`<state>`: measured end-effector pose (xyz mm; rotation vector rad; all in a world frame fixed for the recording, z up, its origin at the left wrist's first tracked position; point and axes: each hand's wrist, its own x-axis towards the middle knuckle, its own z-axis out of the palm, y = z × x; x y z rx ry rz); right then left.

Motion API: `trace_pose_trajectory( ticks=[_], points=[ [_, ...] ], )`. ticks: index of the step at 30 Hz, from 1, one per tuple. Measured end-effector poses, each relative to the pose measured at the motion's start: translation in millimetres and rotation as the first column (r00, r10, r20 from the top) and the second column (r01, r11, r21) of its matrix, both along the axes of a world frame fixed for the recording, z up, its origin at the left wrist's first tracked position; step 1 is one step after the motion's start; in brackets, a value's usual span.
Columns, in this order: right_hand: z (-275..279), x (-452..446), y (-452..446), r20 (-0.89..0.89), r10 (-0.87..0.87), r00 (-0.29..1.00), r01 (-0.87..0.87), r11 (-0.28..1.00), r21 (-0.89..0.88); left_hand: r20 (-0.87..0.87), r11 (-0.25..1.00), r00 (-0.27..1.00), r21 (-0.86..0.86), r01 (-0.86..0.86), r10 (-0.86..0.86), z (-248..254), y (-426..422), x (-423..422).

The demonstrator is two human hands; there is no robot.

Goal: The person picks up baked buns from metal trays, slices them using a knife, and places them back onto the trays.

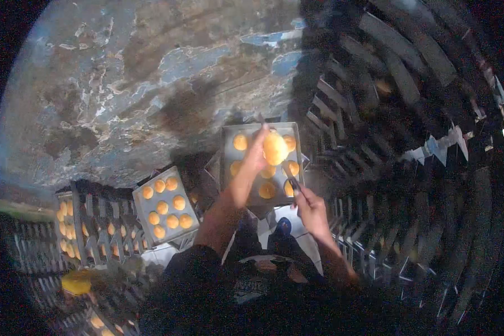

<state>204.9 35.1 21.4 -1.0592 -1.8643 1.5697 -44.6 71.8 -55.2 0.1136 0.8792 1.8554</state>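
Dark cloth on the person's shirt (252,313) was closest, with pale marks on its front. Past it, the left hand (257,155) held up one big round bun (275,148) over a metal tray (242,195). The hand was partly closed, and the bun hid some of the fingers. The right hand (312,213) was closed around a dark, thin tool (294,184), which pointed up over the tray's right side. It was too blurry to tell what kind it was.

More golden buns (267,190) sat on the tray, apart from each other. To its left, a tilted second tray (145,206) had nine buns on it. Farther left was a third tray (68,206) with more. Dark racks (397,201) stood on the right. A wall (151,73) had peeling brown and blue paint. Down by the feet were a blue shoe (284,225) and white floor tiles (309,245).
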Motion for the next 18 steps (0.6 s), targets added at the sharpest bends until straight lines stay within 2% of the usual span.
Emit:
trace_pose_trajectory(
  ticks=[1, 3, 6, 8, 11, 12, 13, 14, 16, 17, 18],
  points=[
    [-1.9, -11.9, 10.8, 0.013, 0.018, 1.000, -0.017, 0.999, -0.033, -0.038, 1.000, 0.999, 0.001, 0.002, -0.002, -5.5, 2.0, 6.7],
    [-10.9, -25.6, 26.3, 0.019, 0.051, 0.999, -0.049, 0.994, -0.094, 0.007, 1.000, 1.000, -0.017, 0.006, -0.006, -11.8, 5.4, 8.7],
    [-23.4, -14.3, 13.8, 0.017, 0.027, 1.000, -0.025, 0.994, -0.108, 0.083, 0.999, 0.996, -0.023, -0.031, 0.033, -14.7, 10.9, -12.3],
    [-55.2, 6.0, 1.8, 0.038, 0.032, 0.999, -0.028, 0.994, -0.101, 0.122, 0.998, 0.990, -0.023, -0.066, 0.068, -19.0, 9.7, -19.8],
    [-67.9, -1.9, 9.1, 0.059, 0.033, 0.998, -0.029, 0.997, -0.078, 0.081, 1.000, 0.996, 0.006, -0.031, 0.030, -20.9, 7.6, -12.7],
    [-65.7, -11.8, 17.3, 0.060, 0.036, 0.998, -0.033, 0.998, -0.059, 0.172, 1.000, 0.985, -0.013, -0.018, 0.020, -19.0, 9.4, -0.5],
    [-55.5, -25.3, 27.8, 0.100, 0.064, 0.993, -0.048, 0.987, -0.154, 0.262, 0.999, 0.965, -0.032, -0.004, 0.012, -23.3, 11.2, 7.9],
    [-58.3, -33.6, 33.2, 0.107, 0.059, 0.992, -0.041, 0.986, -0.162, 0.270, 0.999, 0.963, -0.040, 0.002, 0.009, -26.8, 14.3, 10.3],
    [-66.9, -47.9, 41.4, 0.015, 0.024, 1.000, -0.019, 0.969, -0.248, 0.337, 0.997, 0.939, 0.012, -0.071, 0.062, -44.2, 25.7, 2.4],
    [-71.0, -42.0, 41.5, 0.044, 0.061, 0.997, -0.054, 0.989, -0.134, 0.342, 0.997, 0.937, 0.008, -0.074, 0.067, -52.9, 28.9, -6.8],
    [-98.7, -24.5, 34.4, 0.051, 0.066, 0.997, -0.058, 0.988, -0.140, 0.338, 0.996, 0.937, 0.000, -0.087, 0.082, -64.0, 29.6, -19.2]
  ],
)
